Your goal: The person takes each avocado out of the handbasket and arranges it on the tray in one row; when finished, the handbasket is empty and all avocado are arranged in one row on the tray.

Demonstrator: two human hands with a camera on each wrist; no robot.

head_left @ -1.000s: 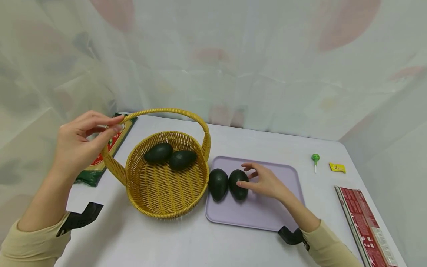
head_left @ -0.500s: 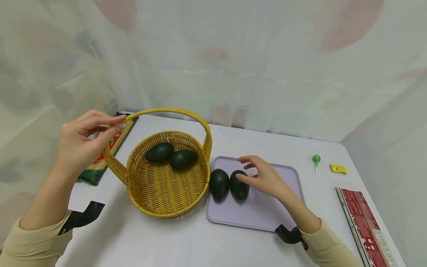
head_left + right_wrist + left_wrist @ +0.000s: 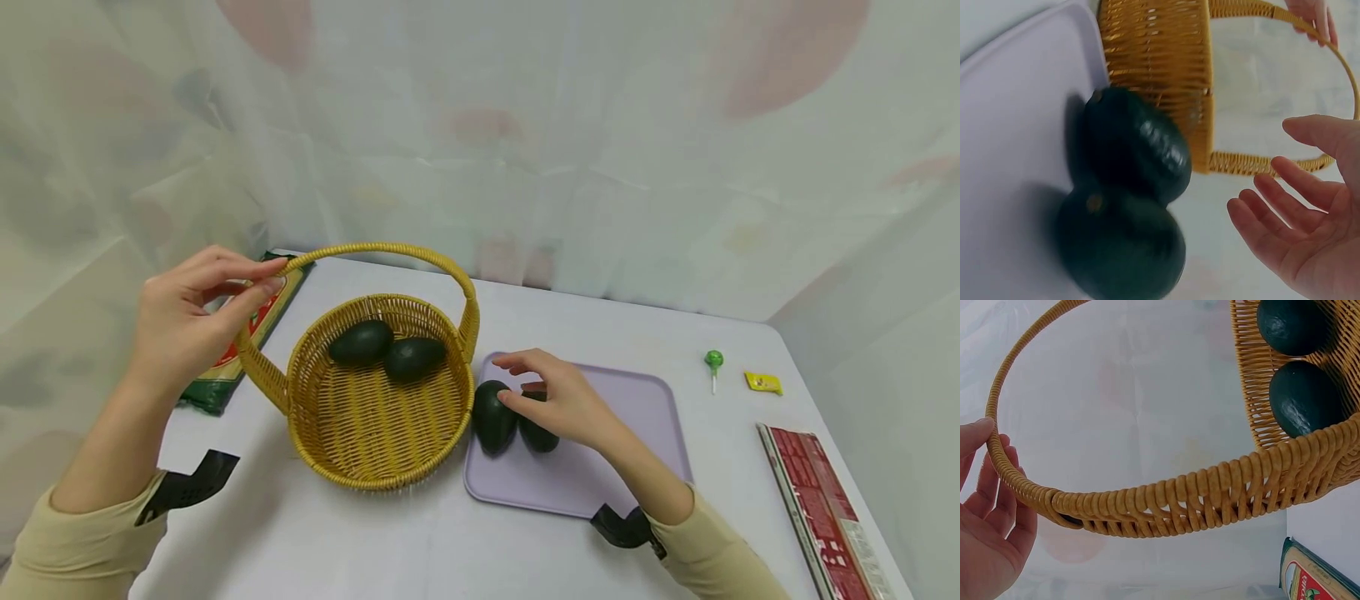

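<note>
My left hand (image 3: 197,315) pinches the arched handle (image 3: 1002,459) of a yellow wicker basket (image 3: 375,433) between thumb and fingers. Two dark green avocados lie at the far side inside it, one left (image 3: 362,342) and one right (image 3: 415,359). On a lilac tray (image 3: 622,467) lie two more avocados side by side, the left one (image 3: 492,421) close to the basket wall. My right hand (image 3: 558,398) hovers over this pair with fingers apart and loosely bent, holding nothing. It partly hides the right avocado (image 3: 1122,247) in the head view.
A green-and-red food packet (image 3: 225,375) lies behind my left hand. At the right are a green lollipop (image 3: 714,360), a small yellow wrapped sweet (image 3: 763,382) and a long red package (image 3: 817,508). A pale patterned sheet (image 3: 480,200) hangs behind the white table.
My right hand has moved left, from the right avocado on the tray toward the left one. The left hand keeps its pinch on the basket handle, and the avocados stay in place.
</note>
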